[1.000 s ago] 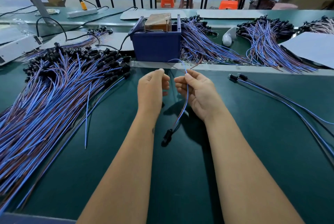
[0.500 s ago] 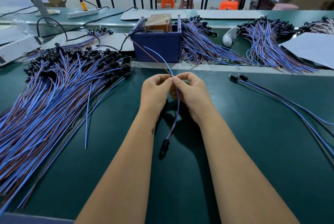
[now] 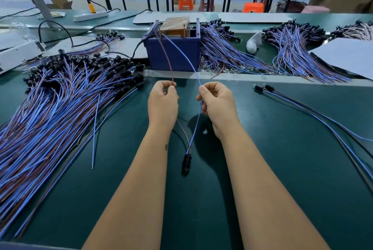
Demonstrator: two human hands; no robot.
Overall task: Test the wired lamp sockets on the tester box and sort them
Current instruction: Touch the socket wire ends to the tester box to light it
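Bright, even overhead light filled the frame, the hands [image 3: 163,104] cast soft shadows on the green table [image 3: 282,169] at centre, and wide-angle distortion bent the blurred far edges at top.

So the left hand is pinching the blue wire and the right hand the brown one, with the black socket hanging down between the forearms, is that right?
Not quite: the wires are swapped. In the head view the left hand pinches the brown wire and the right hand pinches the blue wire. The black socket does hang down between the forearms.
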